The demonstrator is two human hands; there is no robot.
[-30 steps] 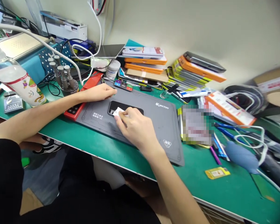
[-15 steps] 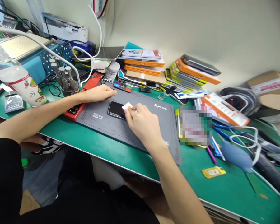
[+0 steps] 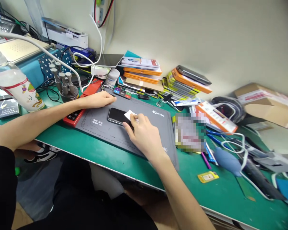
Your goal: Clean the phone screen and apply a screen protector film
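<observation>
The right hand [image 3: 146, 135] pinches a white sheet [image 3: 128, 114] against the phone [image 3: 115, 115] — left hand [image 3: 99, 99] nearby (fingers curled together).

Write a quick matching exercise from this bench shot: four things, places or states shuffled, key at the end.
1. Phone
2. White sheet
3. Left hand
4. Small yellow item

A. Curled, its forearm across the red panel
B. On the green tabletop, right of the mat
C. Pinched by the right hand
D. Black face up, flat on the grey mat

Pairs: 1-D, 2-C, 3-A, 4-B
</observation>
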